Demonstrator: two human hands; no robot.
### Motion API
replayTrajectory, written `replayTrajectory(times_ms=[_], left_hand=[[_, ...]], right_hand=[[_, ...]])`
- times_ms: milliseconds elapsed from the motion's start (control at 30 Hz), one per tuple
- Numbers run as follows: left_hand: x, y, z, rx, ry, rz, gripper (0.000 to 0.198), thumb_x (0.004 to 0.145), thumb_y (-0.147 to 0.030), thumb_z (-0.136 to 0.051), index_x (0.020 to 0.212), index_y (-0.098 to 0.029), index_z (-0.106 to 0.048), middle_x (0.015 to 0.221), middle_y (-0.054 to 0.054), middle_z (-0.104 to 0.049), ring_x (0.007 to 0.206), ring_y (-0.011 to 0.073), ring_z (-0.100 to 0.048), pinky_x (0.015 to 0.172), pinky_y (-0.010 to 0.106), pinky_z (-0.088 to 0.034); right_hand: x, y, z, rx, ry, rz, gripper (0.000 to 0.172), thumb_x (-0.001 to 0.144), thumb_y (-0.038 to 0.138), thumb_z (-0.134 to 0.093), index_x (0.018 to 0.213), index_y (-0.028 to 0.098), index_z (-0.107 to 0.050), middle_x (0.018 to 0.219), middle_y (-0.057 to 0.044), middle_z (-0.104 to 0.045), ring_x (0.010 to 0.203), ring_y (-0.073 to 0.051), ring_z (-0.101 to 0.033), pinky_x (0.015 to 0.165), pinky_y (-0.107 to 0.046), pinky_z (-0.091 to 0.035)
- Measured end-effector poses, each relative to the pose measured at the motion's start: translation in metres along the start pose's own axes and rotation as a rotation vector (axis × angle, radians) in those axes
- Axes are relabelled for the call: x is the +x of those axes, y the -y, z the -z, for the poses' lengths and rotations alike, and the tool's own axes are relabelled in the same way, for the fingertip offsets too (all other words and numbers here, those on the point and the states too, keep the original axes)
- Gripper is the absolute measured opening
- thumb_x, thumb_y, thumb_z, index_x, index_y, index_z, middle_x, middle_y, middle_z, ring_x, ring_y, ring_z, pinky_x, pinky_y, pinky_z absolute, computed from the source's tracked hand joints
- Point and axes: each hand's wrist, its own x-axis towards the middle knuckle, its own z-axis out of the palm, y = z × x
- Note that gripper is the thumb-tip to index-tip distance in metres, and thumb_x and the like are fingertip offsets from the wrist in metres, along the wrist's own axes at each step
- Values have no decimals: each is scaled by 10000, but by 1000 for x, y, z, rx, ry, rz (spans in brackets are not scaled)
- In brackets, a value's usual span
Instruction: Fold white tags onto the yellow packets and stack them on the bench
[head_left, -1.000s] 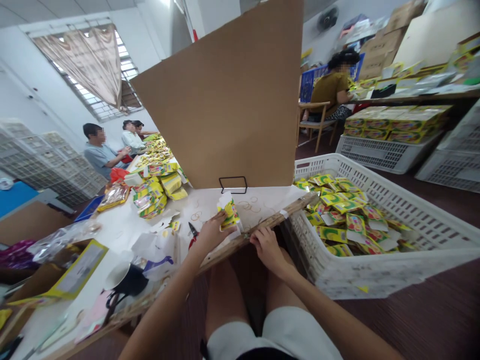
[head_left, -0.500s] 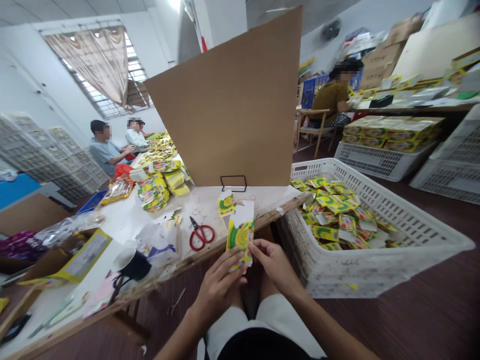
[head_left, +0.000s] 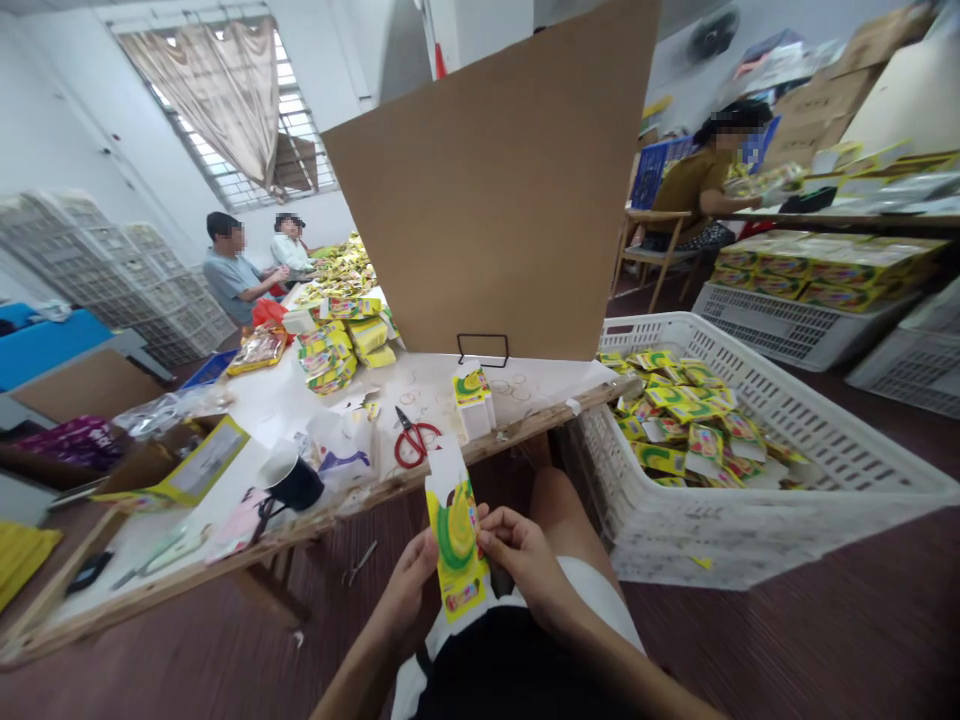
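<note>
Between my two hands, above my lap, is a small yellow and green printed carton [head_left: 456, 535] with a white flap standing up at its top. My left hand [head_left: 411, 585] grips its left edge, the fingers partly hidden behind it. With thumb and fingers my right hand [head_left: 521, 555] pinches the right edge. Beyond the carton, near the table edge, stands a stack of similar flat cartons [head_left: 474, 405]. Red-handled scissors [head_left: 414, 440] lie to the left of that stack.
A white plastic basket [head_left: 757, 530] full of cartons stands at right. A large brown board [head_left: 487, 200] rises behind the table [head_left: 431, 375]. Bundled cartons [head_left: 326, 358], a dark cup [head_left: 291, 482] and a plastic bag [head_left: 341, 445] are at left. Other people sit farther off.
The carton has moved left and closer to my body, and now tilts with more of its front showing. My left fingers have shifted from its front to its left edge. The view has shifted.
</note>
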Motion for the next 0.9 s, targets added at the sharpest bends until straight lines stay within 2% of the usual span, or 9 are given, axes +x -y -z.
replayTrajectory(times_ms=[67, 167, 300, 467, 633, 733, 833, 900], left_hand=[[-5, -4, -3, -46, 39, 4, 513, 773, -493, -614, 1150, -145, -638, 1258, 175, -592, 1165, 355, -530, 1021, 489, -374], [-12, -7, -5, -43, 23, -24, 479, 738, -433, -681, 1137, -170, -649, 1245, 161, -606, 1136, 352, -556, 1004, 474, -395], [-18, -8, -6, -20, -73, -62, 463, 708, -398, -725, 1099, -157, -668, 1157, 163, -661, 1067, 337, -604, 944, 437, -455], [-13, -1, 1, 29, -227, -92, 307, 774, -289, -684, 1044, -146, -667, 1019, 122, -720, 978, 269, -651, 863, 365, -504], [-7, 9, 11, 197, -310, -127, 248, 832, -322, -608, 998, -138, -619, 981, 94, -719, 918, 231, -665, 801, 330, -522], [-7, 6, 9, 348, -340, -170, 312, 825, -307, -614, 1079, -151, -522, 988, 95, -706, 898, 223, -667, 778, 324, -525], [-11, -2, 1, 411, -340, -228, 522, 806, -235, -638, 1223, -231, -324, 1009, 71, -693, 900, 211, -666, 771, 326, -523], [-13, -8, -3, 411, -282, -228, 601, 815, -215, -622, 1276, -267, -240, 1040, 68, -682, 932, 209, -657, 790, 331, -514]], right_hand=[[-2, 0, -4, 2, 15, 15, 383, 624, 437, -784, 686, 146, -542, 590, 23, -595, 478, -51, -440, 467, -172, -288], [-5, -1, -9, -13, 22, 16, 373, 634, 435, -778, 661, 149, -539, 601, 23, -587, 501, -65, -453, 486, -187, -324], [-8, 2, -16, -94, 15, 39, 328, 682, 440, -740, 714, 140, -610, 660, -4, -623, 575, -98, -521, 542, -211, -392], [-15, 10, -22, -207, 69, 73, 299, 703, 397, -732, 824, 135, -655, 782, -44, -667, 753, -171, -601, 712, -279, -470], [-18, 6, -21, -394, -15, 118, 277, 800, 401, -622, 734, 133, -607, 694, -25, -619, 649, -143, -555, 599, -243, -446], [-16, 4, -20, -494, -45, 171, 245, 826, 372, -591, 725, 148, -575, 683, -7, -595, 630, -128, -531, 588, -232, -433], [-13, 9, -19, -547, -38, 240, 148, 823, 302, -597, 886, 169, -585, 778, -8, -622, 650, -123, -544, 605, -229, -439], [-12, 15, -17, -547, 7, 293, 307, 818, 253, -598, 1114, 203, -531, 903, -15, -634, 672, -117, -554, 614, -225, -444]])
